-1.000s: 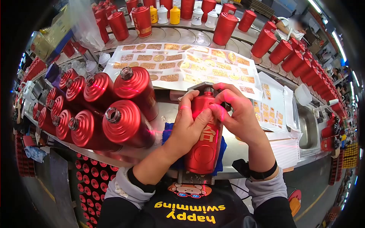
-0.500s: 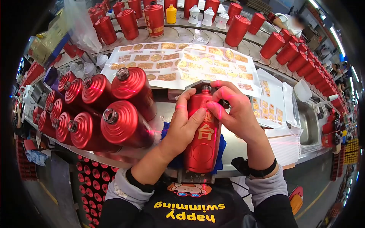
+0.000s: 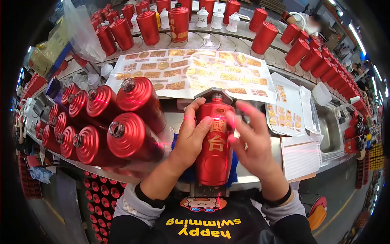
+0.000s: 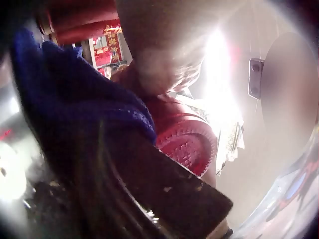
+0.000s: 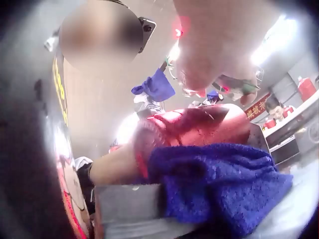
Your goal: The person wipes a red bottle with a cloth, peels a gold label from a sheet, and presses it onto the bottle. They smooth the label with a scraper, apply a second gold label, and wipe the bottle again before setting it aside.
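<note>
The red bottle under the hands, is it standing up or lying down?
Lying down. The bottle rests lengthwise on a blue cloth, neck pointing away, left hand on it.

Two hands are at work: the left hand (image 3: 194,136) and the right hand (image 3: 252,140), with one red bottle (image 3: 214,142) lying between them on one blue cloth (image 3: 232,173). Beside them lies one stack of red bottles (image 3: 101,118) (eleven necks show in the head view). Two sticker sheets (image 3: 195,73) are spread out behind.

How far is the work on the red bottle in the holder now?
Done: gold characters sit on the red bottle. In hand: the left hand holds it and the right hand is open beside it. Left: the bare bottles stacked alongside.
</note>
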Tool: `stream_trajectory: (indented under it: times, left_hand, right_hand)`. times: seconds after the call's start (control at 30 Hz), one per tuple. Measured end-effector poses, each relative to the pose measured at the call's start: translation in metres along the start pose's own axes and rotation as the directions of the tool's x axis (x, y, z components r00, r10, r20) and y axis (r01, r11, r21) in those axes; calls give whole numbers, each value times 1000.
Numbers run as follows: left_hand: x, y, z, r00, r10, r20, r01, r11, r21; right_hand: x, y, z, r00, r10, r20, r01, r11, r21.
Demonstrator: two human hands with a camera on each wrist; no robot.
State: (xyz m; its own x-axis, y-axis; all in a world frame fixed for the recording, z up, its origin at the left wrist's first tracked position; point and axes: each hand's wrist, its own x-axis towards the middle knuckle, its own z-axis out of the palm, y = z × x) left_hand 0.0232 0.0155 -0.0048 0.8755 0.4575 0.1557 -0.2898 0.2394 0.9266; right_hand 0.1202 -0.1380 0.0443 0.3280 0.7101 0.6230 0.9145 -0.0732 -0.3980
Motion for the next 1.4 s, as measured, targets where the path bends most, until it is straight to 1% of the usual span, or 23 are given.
stream_trajectory:
  times: [0.03,0.13,0.23,0.3,0.43,0.53,0.63,0.83,0.9,0.93,1.0,1.03,1.13,1.2,1.23,1.33,1.4]
  left_hand:
    - [1,-2,-1,1000,4,3,-4,1000,-3]
    - [1,3,1,1000,0,-13,-1,1000,-30]
    - [6,-2,-2,1000,24,-17,-20,978,206]
    - [5,1,1,1000,17,-23,-13,986,165]
    - [4,4,2,1000,0,-15,1,996,84]
    - [4,10,4,998,-63,-21,62,996,-65]
    - [11,12,4,998,-35,-46,43,980,195]
    - [13,7,1,1000,-11,-9,13,972,233]
    - [11,6,1,999,-36,-36,39,995,89]
    - [10,6,1,998,-50,-49,51,999,16]
    - [6,7,1,999,-42,-28,41,999,-36]
    - [5,7,0,999,-38,-17,37,997,-61]
    - [4,4,-1,999,-41,6,40,998,48]
    - [5,2,-2,999,-36,6,36,997,62]
    - [5,1,-3,999,-37,8,37,997,69]
    - [2,7,2,998,-63,30,65,997,-49]
    - [1,1,-1,999,-33,20,33,999,-8]
  right_hand:
    - [-7,-4,0,998,-42,52,43,999,-18]
    - [-24,-5,4,998,2,63,0,1000,-27]
    - [-34,1,9,998,26,55,-25,999,-22]
    - [-36,0,9,997,33,68,-33,999,-12]
    - [-42,1,9,995,84,46,-84,996,4]
    - [-45,0,8,995,92,34,-93,995,34]
    - [-46,1,9,994,101,32,-102,994,40]
    - [-43,3,6,992,125,26,-126,990,58]
    - [-43,3,6,992,121,32,-123,991,52]
    - [-42,1,4,996,81,47,-82,996,28]
    - [-40,-5,2,997,0,77,1,1000,-16]
    - [-41,-5,3,997,0,79,1,1000,-14]
    - [-46,-3,5,996,26,82,-24,1000,-16]
    - [-50,0,5,994,76,77,-74,997,-26]
    - [-52,-1,5,994,77,72,-76,997,-26]
    - [-56,-1,4,995,82,63,-81,996,-22]
    - [-59,-1,7,994,82,69,-81,997,-11]
